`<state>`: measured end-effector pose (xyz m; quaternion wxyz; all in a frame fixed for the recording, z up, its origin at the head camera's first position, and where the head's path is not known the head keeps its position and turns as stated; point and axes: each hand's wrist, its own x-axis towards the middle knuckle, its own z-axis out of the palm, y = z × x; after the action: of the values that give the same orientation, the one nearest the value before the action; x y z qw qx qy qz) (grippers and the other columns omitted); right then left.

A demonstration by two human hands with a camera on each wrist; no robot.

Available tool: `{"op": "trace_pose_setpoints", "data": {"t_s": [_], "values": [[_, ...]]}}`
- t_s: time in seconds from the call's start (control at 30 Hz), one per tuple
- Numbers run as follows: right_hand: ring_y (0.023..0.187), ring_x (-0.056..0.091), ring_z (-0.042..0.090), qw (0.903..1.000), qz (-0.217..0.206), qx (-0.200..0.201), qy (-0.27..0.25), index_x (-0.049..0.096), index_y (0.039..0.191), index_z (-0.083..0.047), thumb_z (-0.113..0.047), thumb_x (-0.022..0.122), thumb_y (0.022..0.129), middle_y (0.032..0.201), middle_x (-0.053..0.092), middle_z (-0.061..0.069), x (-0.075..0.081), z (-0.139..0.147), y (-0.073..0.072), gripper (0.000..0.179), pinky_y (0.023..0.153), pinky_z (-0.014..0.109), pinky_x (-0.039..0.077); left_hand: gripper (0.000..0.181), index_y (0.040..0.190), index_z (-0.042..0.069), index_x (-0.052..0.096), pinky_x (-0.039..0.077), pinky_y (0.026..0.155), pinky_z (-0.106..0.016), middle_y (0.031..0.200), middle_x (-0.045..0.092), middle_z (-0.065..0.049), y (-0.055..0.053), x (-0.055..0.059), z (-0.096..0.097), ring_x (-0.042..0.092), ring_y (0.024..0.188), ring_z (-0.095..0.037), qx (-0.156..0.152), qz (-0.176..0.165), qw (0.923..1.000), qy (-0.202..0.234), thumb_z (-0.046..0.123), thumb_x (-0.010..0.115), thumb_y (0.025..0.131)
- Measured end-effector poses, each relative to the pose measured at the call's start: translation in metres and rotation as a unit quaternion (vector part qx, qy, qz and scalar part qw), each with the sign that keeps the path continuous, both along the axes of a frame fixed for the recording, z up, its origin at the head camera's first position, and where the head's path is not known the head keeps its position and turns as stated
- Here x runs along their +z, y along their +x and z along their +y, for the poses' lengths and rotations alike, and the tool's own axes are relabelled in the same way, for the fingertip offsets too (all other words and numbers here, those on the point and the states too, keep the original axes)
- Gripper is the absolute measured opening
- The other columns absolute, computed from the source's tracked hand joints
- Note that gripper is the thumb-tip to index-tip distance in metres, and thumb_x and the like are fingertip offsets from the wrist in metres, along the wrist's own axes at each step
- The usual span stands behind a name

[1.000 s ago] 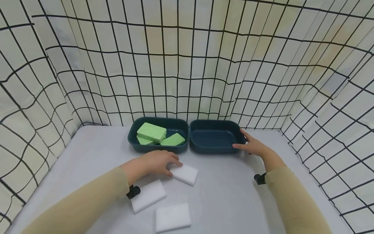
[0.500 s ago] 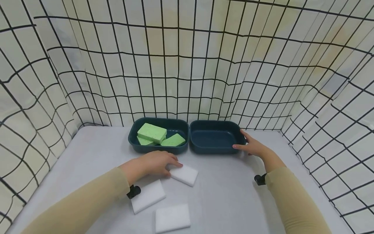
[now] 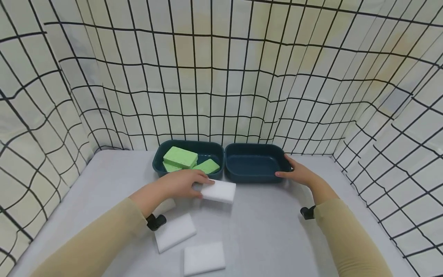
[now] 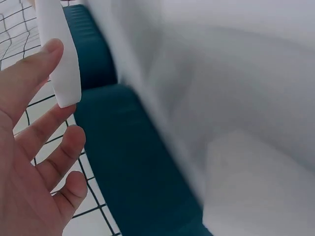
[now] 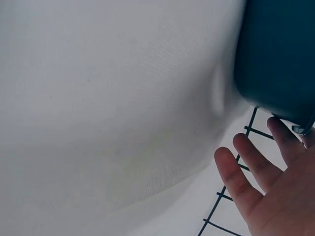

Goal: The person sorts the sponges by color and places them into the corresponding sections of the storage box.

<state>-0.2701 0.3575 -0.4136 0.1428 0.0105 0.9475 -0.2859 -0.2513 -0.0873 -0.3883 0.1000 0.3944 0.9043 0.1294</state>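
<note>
In the head view my left hand (image 3: 181, 184) pinches a white sponge (image 3: 219, 191) and holds it up off the table, in front of the two dark teal bins. The left wrist view shows the thumb on this sponge's (image 4: 61, 73) face while the other fingers spread. My right hand (image 3: 300, 172) holds the right end of the right bin (image 3: 256, 178), thumb over its front rim and a finger at its far corner; nothing lies in this bin. Three green sponges (image 3: 180, 157) lie in the left bin (image 3: 189, 143).
Two white sponges, one farther left (image 3: 175, 231) and one nearer (image 3: 205, 258), lie flat on the white table (image 3: 263, 231). Another white sponge (image 3: 165, 207) is partly hidden by the left forearm. A black grid net (image 3: 225, 92) over white cloth encloses the back and sides.
My left hand has lifted the white sponge from the table and tilted it, moving slightly toward the bins. Another white sponge now shows behind the left wrist. The right hand stays put.
</note>
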Motion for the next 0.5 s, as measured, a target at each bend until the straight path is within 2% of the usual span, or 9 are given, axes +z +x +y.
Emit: {"op": "trace_pose_setpoints", "data": {"t_s": [0.17, 0.37, 0.5], "values": [[0.147, 0.008, 0.049, 1.0, -0.001, 0.0, 0.007, -0.001, 0.161, -0.019, -0.069, 0.065, 0.083, 0.163, 0.006, 0.024, 0.001, -0.002, 0.0, 0.113, 0.112, 0.069, 0.017, 0.053, 0.139, 0.033, 0.06, 0.049, 0.096, -0.039, 0.144, 0.053, 0.002, -0.001, 0.011, -0.005, 0.056, 0.124, -0.021, 0.012, -0.001, 0.9997, 0.02, 0.036, 0.076, 0.088], [0.147, 0.011, 0.048, 0.9999, 0.012, -0.006, 0.01, 0.001, 0.161, -0.02, -0.073, 0.065, 0.08, 0.163, 0.008, 0.023, -0.003, -0.002, 0.001, 0.116, 0.112, 0.068, 0.018, 0.055, 0.14, 0.038, 0.057, 0.051, 0.091, -0.039, 0.146, 0.05, 0.003, -0.004, 0.017, -0.004, 0.061, 0.109, -0.019, 0.035, -0.012, 0.9989, 0.03, 0.037, 0.076, 0.089], [0.146, 0.011, 0.049, 0.9998, 0.011, -0.013, 0.006, -0.002, 0.161, -0.023, -0.074, 0.064, 0.079, 0.163, 0.007, 0.024, -0.006, -0.001, 0.002, 0.117, 0.112, 0.069, 0.019, 0.056, 0.142, 0.038, 0.055, 0.049, 0.097, -0.045, 0.147, 0.05, 0.001, -0.008, 0.018, 0.0, 0.055, 0.123, -0.025, 0.044, 0.002, 0.9985, 0.034, 0.037, 0.075, 0.089]]}}
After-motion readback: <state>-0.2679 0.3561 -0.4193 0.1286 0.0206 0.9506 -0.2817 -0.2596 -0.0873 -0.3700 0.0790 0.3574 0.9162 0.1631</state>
